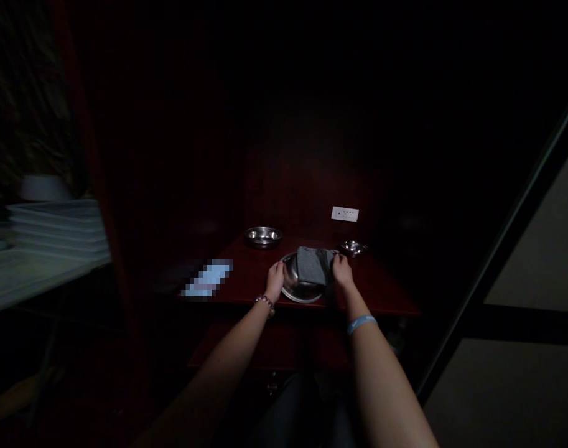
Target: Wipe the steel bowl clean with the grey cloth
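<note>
So in the head view, the steel bowl (290,289) sits right by the front edge of the dark red shelf (381,289). Left hand (274,281) is at its 9 o'clock, pinching the rim; right hand (342,271) is at 3, bunching the end of a grey cloth (311,266) draped over the bowl. Honestly, a hard tug on the cloth could spin the bowl out of that rim pinch and over the edge at 6 o'clock. The small bowl (353,249) at 2 could catch a knuckle; the other bowl (263,239) at 10 looks safer, though the dim light doesn't help.
</note>
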Demonstrator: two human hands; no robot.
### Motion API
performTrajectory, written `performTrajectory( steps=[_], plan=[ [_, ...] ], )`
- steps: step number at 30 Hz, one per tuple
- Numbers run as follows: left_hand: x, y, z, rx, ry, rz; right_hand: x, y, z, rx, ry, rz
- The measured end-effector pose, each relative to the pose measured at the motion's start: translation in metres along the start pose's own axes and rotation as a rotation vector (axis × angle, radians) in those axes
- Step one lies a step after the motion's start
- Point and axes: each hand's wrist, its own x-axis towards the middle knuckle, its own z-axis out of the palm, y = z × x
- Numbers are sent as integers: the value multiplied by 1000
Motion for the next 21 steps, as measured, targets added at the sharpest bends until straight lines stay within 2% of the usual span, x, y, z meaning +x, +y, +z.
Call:
performTrajectory(
  steps=[2,4,9,12,17,21],
  plan=[
    [0,0,0,-5,-2,5,-2,-4,-1,18,8,54],
    [0,0,0,-5,2,5,-6,-5,-1,-21,44,3],
    [1,0,1,-27,-6,-14,-20,-1,7,-453,149,-468],
    [0,2,1,-19,5,-10,-24,-3,16,-624,130,-620],
    [-4,9,1,-22,12,-7,-26,-19,28,-715,122,-743],
    [-7,12,1,-15,17,-9,-29,-29,27,-804,10,-722]
  ],
)
